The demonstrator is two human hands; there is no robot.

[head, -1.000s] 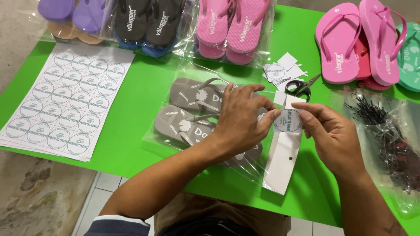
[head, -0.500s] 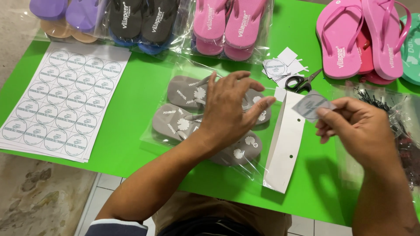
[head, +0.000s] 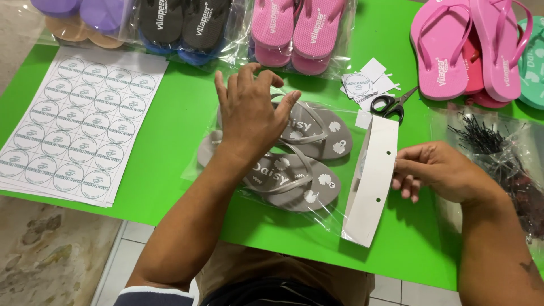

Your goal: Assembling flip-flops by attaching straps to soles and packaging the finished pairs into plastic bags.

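Grey flip-flops (head: 294, 164), a pair in a clear plastic bag (head: 249, 221), lie at the middle of the green table (head: 170, 130), and I place everything else from them. Nearest me, below the pair, the table's front edge gives way to pale floor tiles (head: 127, 249) and a patch of rough, stained concrete (head: 51, 260). The soles are grey with white flower prints and white lettering, grey straps on top, one sandal lying slightly beyond the other and both angled across the bag. My left hand (head: 249, 113) hovers over the far sandal, fingers spread and slightly curled, gripping nothing; whether the palm touches the bag I cannot tell. Just right of the pair, a long white card header (head: 371, 181) with two small punched holes sits at the bag's open end. My right hand (head: 442, 173) pinches the card's right edge between thumb and fingers. Left of the pair lies a white sheet of round stickers (head: 73, 124). Right of the pair, beyond my right hand, is a clear bag of thin black ties (head: 493, 147). Just beyond the card are black-handled scissors (head: 391, 105) and white paper offcuts (head: 368, 82). Farthest from the pair, along the table's back edge, are bagged purple, black and pink sandals (head: 294, 28), with loose pink sandals (head: 470, 51) to the far right.
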